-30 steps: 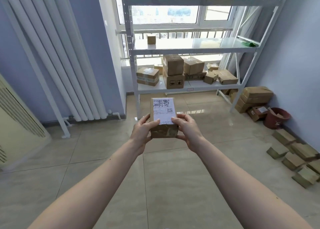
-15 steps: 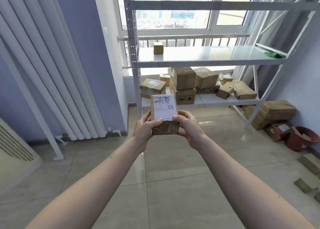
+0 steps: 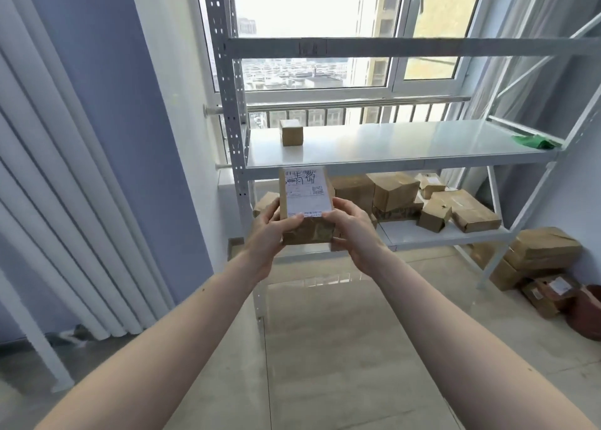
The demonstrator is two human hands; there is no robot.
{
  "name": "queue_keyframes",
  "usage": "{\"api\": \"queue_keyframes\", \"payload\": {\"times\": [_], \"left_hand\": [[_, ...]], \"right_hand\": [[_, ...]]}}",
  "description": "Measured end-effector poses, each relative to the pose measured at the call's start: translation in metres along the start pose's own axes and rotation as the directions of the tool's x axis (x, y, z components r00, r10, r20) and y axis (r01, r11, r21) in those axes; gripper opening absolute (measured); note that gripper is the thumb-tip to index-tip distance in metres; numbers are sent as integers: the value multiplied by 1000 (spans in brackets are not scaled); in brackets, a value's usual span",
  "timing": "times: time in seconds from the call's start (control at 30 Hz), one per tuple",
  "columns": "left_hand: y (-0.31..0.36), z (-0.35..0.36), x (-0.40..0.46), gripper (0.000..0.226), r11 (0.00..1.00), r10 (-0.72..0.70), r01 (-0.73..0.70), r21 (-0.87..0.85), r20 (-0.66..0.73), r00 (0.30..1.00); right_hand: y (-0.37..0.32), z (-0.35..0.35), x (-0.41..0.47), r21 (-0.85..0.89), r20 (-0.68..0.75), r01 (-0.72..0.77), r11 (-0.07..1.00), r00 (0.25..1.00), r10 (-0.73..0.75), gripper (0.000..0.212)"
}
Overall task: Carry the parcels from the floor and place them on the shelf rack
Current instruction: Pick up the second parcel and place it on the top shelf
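I hold a small brown parcel [image 3: 305, 205] with a white shipping label on top, out in front of me. My left hand [image 3: 270, 231] grips its left side and my right hand [image 3: 354, 231] grips its right side. The parcel hangs just in front of the white metal shelf rack [image 3: 390, 150], a little below the front edge of its middle shelf. One small brown box [image 3: 291, 132] stands on that middle shelf at the left. Several brown parcels [image 3: 432, 202] crowd the lower shelf, partly hidden behind the held parcel.
A green item [image 3: 533, 141] lies at the right end of the middle shelf. More boxes [image 3: 536, 254] are stacked on the floor at the right, beside a dark red bucket [image 3: 585, 312]. White radiator pipes [image 3: 65, 185] line the left wall. Glossy tiled floor lies below.
The rack has come closer and larger in view as I walked toward it. The parcel has risen from in front of the lower shelf to just below the middle shelf's edge.
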State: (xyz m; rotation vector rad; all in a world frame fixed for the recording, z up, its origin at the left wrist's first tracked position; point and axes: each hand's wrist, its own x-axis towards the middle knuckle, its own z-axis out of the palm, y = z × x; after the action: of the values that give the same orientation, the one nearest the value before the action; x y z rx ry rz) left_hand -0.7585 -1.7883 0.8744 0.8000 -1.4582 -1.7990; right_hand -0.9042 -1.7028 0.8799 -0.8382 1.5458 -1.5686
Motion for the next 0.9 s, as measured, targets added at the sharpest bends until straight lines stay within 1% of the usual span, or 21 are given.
{"api": "queue_keyframes", "payload": {"times": [0.07,0.13,0.27,0.37,0.5,0.6,0.77,0.83,0.9], "left_hand": [[11,2,40,46,1000,24,-24,-6,-4,1000],[23,6,79,51,999,39,-39,-5,-8,999],[52,12,151,59,996,93,-93,-4,-20,995],[76,15,206,65,987,156,-156,44,-5,988],[108,15,274,62,961,256,-260,91,56,965],[135,18,314,66,932,339,-350,91,118,933],[180,23,367,46,858,478,-506,88,223,850],[198,25,386,46,827,519,-554,100,244,819],[214,27,404,48,812,532,-572,120,251,808]], "right_hand": [[-16,-3,36,-9,6,22,1000,1000,-22,45],[-31,-8,74,-23,12,43,999,999,-43,44],[-62,-14,145,-46,-25,104,994,994,-105,45],[-86,-16,194,-46,-38,146,988,988,-148,42],[-117,-19,256,-46,-42,234,971,971,-236,38],[-141,-21,296,-23,-48,309,951,950,-310,36],[-186,-19,345,8,-71,418,909,907,-416,45],[-202,-19,363,0,-73,449,894,891,-448,46],[-216,-19,381,-13,-71,476,879,877,-476,47]]}}
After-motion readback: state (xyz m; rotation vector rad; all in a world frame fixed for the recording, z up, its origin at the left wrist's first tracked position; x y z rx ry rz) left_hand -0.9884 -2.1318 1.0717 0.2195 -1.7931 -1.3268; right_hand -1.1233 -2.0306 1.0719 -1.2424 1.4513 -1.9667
